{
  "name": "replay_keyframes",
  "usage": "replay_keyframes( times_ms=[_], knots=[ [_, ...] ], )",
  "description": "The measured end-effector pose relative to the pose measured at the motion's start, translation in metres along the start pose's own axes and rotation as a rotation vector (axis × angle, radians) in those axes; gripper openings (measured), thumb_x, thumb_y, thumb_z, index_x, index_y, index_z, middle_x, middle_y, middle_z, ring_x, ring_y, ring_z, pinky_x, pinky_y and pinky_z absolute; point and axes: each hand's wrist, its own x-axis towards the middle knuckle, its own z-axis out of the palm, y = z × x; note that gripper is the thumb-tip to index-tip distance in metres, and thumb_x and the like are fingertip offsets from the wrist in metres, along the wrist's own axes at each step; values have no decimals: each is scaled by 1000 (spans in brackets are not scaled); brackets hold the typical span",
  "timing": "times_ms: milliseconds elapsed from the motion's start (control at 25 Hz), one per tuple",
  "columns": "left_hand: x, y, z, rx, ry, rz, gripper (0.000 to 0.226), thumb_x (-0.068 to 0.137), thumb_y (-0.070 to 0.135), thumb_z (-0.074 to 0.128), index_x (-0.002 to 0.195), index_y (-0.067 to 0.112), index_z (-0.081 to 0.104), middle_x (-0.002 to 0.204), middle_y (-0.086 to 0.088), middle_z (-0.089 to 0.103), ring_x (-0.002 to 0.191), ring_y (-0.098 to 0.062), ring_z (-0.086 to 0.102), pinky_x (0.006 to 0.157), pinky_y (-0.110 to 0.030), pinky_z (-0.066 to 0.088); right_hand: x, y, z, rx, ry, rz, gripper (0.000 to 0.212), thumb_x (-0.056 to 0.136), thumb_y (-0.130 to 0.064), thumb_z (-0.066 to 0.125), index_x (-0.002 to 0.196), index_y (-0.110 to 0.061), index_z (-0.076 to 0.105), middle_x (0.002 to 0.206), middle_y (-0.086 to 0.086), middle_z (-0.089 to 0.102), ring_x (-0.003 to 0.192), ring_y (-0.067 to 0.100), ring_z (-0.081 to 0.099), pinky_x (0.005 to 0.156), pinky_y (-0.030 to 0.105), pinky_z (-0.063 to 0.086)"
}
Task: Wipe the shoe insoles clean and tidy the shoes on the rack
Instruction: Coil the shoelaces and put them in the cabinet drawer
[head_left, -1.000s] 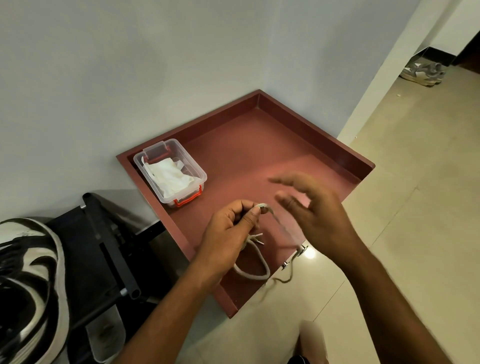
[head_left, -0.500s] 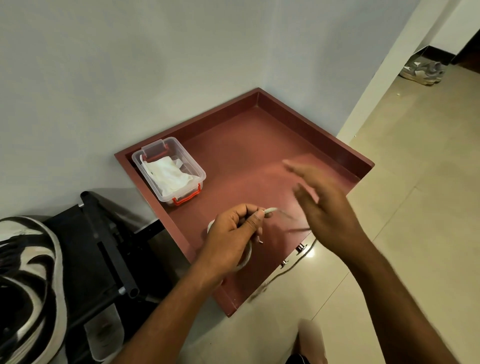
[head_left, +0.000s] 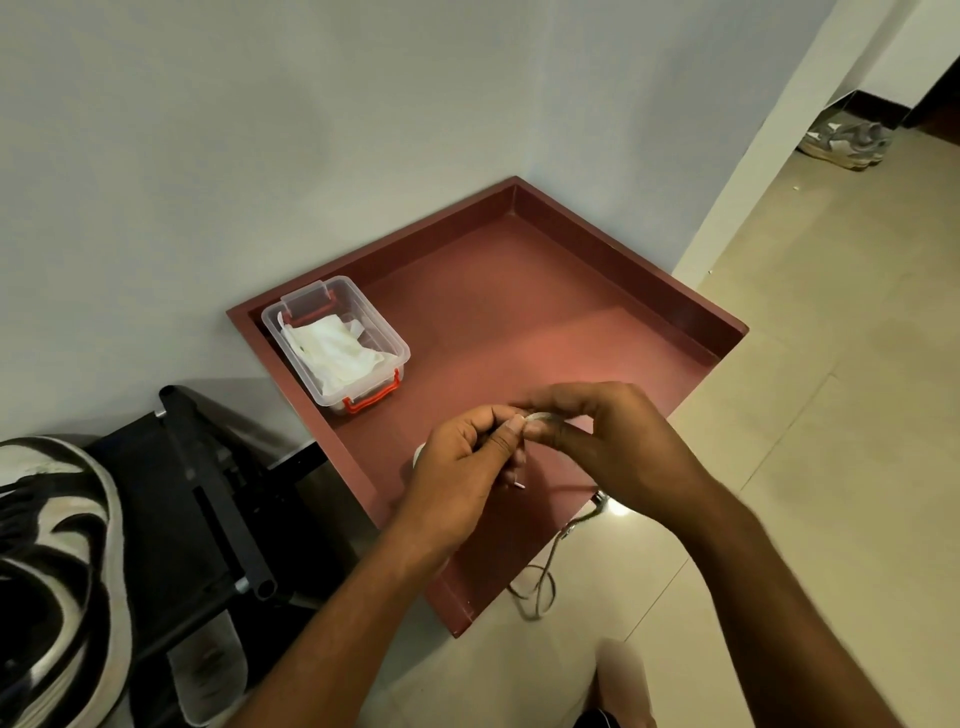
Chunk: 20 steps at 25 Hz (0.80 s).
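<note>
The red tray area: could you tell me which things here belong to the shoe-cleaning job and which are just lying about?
Job:
- white lace, pinched by left hand and right hand
- clear box of white wipes
- black-and-white shoe
- black rack

Lying about:
- red tray
- grey sneakers on the far floor

A red tray (head_left: 649, 291) sits in the wall corner on the tiled floor (head_left: 810, 415). At ten o'clock inside it stands a clear plastic box (head_left: 387, 340) with red clasps, holding crumpled white tissues (head_left: 332, 353). A grey wall (head_left: 260, 130) rises behind.
</note>
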Motion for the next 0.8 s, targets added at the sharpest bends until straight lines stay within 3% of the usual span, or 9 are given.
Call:
replay_keyframes(
  times_ms=[120,200,240,280,400,480,560,720,800],
  knots=[
    [0,0,-3,1,4,-24,23,102,18,51,102,15,74,68,2,57,60,-8,48,57,-18,42,4,9,-4,-92,415,60,9,92,-29,64,94,-28,73,69,-12,66,63,7,63,63,39,56],
    [-1,0,-4,31,-14,-43,24,102,20,51,101,16,75,69,2,58,60,-9,48,57,-20,41,5,16,-13,-115,648,141,8,93,-29,64,91,-26,72,69,-13,66,64,10,63,66,40,56],
    [-2,0,-4,38,-28,-55,24,102,20,50,101,15,74,69,2,58,60,-8,49,55,-20,40,5,17,-14,-121,678,164,8,93,-29,64,95,-27,72,76,-13,68,70,9,64,71,39,57],
    [-3,1,-3,29,-46,-68,24,102,19,50,102,13,74,70,1,58,58,-8,49,53,-19,39,6,16,-14,-125,635,156,14,93,-28,64,105,-28,71,89,-14,70,81,7,64,79,36,56],
    [-5,5,0,-92,-65,-111,23,102,20,50,103,8,70,71,-1,60,54,-8,48,49,-18,36,6,9,-6,-57,218,-12,41,93,-24,63,132,-36,58,129,-20,59,120,-2,51,99,20,43],
    [-5,10,-2,-178,-72,-140,23,98,24,52,103,8,68,74,-1,64,53,-7,51,47,-17,37,7,5,-2,4,85,-53,27,92,-17,65,116,-28,71,114,-21,68,109,-6,59,92,20,50],
    [-6,15,-5,-249,-128,-176,26,92,28,55,104,9,69,78,-2,68,56,-7,58,49,-16,44,9,8,-5,-12,143,-31,16,92,-12,65,98,-23,75,93,-17,72,91,-1,66,81,29,55],
    [-7,19,-10,-385,-180,-232,26,89,20,57,108,8,68,87,-5,74,68,-10,69,63,-20,58,7,5,-3,254,-15,-26,21,97,-10,55,110,-16,71,103,-8,72,101,6,65,88,22,51],
    [-6,20,-13,-448,-176,-232,24,91,13,55,111,7,67,92,-7,74,71,-10,71,67,-21,60,6,4,2,342,-68,24,20,96,-6,56,109,-10,71,98,2,73,93,17,68,85,26,55]
  ],
)
